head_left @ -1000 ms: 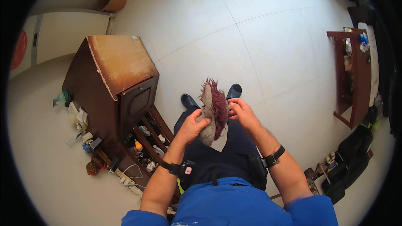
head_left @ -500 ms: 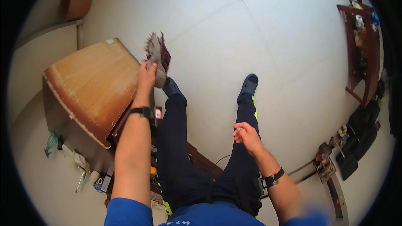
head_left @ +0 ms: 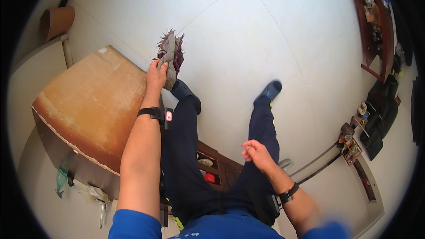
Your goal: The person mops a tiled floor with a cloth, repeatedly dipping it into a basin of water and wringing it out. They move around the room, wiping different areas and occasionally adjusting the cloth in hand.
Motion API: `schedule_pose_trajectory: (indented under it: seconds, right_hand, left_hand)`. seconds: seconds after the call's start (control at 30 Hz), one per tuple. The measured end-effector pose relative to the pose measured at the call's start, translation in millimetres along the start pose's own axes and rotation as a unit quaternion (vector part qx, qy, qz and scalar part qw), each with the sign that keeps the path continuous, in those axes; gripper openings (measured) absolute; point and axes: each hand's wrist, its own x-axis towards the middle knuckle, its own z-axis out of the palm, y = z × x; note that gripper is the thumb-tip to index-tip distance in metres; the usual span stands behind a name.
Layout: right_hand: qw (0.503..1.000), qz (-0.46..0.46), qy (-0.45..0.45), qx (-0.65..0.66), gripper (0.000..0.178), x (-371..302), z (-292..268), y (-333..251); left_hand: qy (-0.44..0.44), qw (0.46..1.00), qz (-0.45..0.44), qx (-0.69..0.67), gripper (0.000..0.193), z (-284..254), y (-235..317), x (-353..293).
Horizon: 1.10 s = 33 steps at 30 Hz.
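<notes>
one unreadable label, left fingers holding gray-maroon cloth

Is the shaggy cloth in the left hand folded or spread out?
Folded or bunched, not spread: the left hand holds the cloth as a narrow bundle, maroon pile showing on both sides of its grey face.

We see a wooden cabinet with a worn top; beyond it stands a brown bin, to its right spreads pale tiled floor, and across from it stands a reddish-brown wooden rack.
</notes>
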Motion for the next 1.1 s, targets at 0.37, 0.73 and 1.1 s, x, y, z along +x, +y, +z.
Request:
schedule_pose_trajectory:
  seconds: [0.37, 0.73, 1.1]
  right_hand:
    - [0.997, -0.029, -0.061, -0.040, 0.026, 118, -29, 60]
    - [0.986, 0.042, -0.130, 0.095, 0.026, 225, -51, 137]
    - [0.970, 0.018, -0.201, 0.138, 0.024, 203, -99, 87]
  left_hand:
    - [0.060, 0.993, 0.035, 0.100, 0.049, 46, -70, 83]
    - [0.077, 0.983, 0.052, 0.155, 0.068, 183, -171, 186]
    - [0.072, 0.958, 0.213, 0.179, 0.056, 398, -61, -13]
